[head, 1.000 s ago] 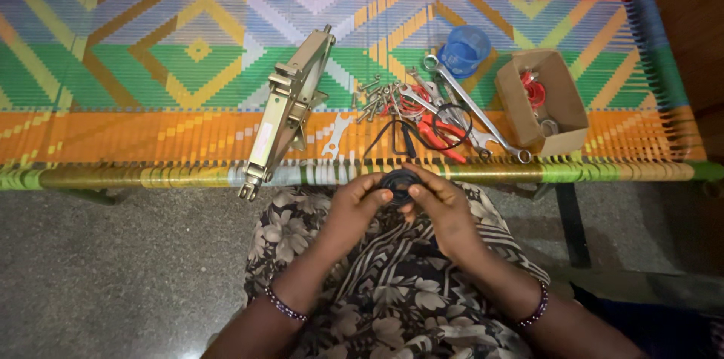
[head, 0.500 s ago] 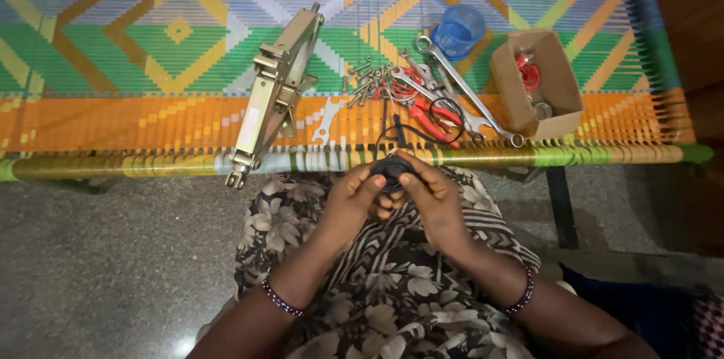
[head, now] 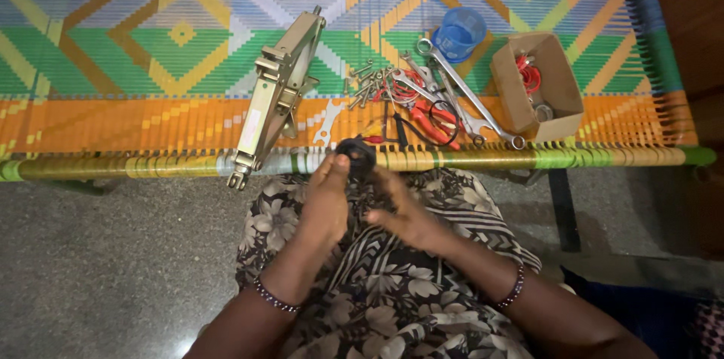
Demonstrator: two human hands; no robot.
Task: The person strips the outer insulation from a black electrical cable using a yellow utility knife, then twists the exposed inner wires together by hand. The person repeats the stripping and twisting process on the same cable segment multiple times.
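A woven cot [head: 113,50] with a bright pattern of red, green, orange and blue bands fills the far half of the view, its near rail running across just beyond the person's knees. Furthest left of the things on it lies a folded metal scissor jack [head: 275,95], set at a slant with its near end hanging over the rail. Just right of the jack is a small flat metal spanner plate [head: 328,121], and beyond that a loose heap of bolts [head: 366,80].

The left hand [head: 326,204] is raised over the lap, fingers closed around a small round black part [head: 356,155], which sits at the fingertips right against the cot's near rail. The right hand [head: 403,212] is just beside it, fingers spread and blurred, not gripping anything and not touching the black part as far as I can see. Both wrists carry beaded bracelets, and the lap below is covered in a dark floral cloth [head: 377,283].

Further right on the cot, red-handled pliers [head: 430,121] lie among thin black wire, and long steel spanners [head: 464,95] cross over them. A blue plastic cup [head: 460,31] sits at the far end of the spanners. At the far right is an open cardboard box [head: 558,102] holding something red and a few small metal pieces.
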